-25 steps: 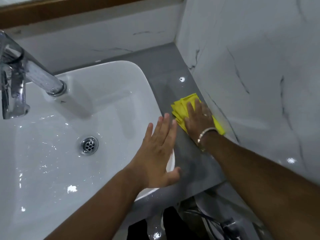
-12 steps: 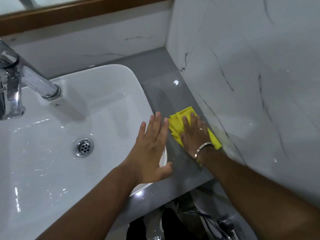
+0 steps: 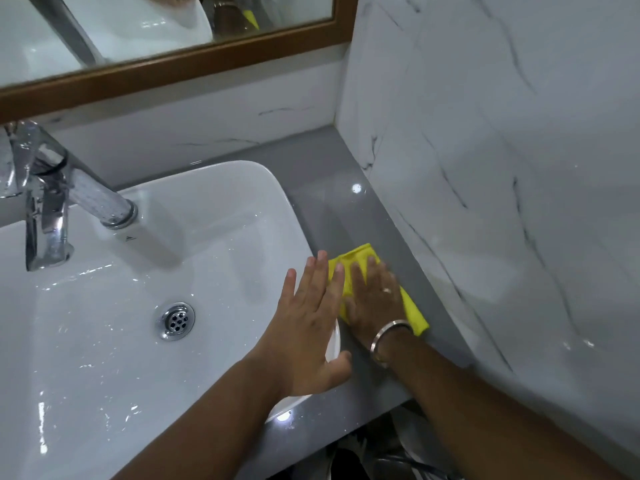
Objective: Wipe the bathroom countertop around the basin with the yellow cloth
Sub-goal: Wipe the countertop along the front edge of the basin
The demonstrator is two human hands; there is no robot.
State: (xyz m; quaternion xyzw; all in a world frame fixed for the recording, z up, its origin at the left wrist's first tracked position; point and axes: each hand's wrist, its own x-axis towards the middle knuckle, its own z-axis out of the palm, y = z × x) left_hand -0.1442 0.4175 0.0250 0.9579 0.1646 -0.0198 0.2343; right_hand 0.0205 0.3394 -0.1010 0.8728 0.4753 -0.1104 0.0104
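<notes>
White basin [image 3: 104,341] set on grey countertop [image 3: 332,188], marble wall [image 3: 502,168] at right. Chrome tap [image 3: 52,195] over basin, drain [image 3: 176,321] in bottom. Left hand [image 3: 308,327] open, flat on basin rim, holding nothing. Right hand [image 3: 375,299] spread flat, pressing cloth [image 3: 360,256] onto countertop strip between basin and wall. Bangle [image 3: 388,336] on right wrist.

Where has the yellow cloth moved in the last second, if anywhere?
Yes. The yellow cloth slid toward the person, farther from the far corner of the basin and off the marble wall.
</notes>
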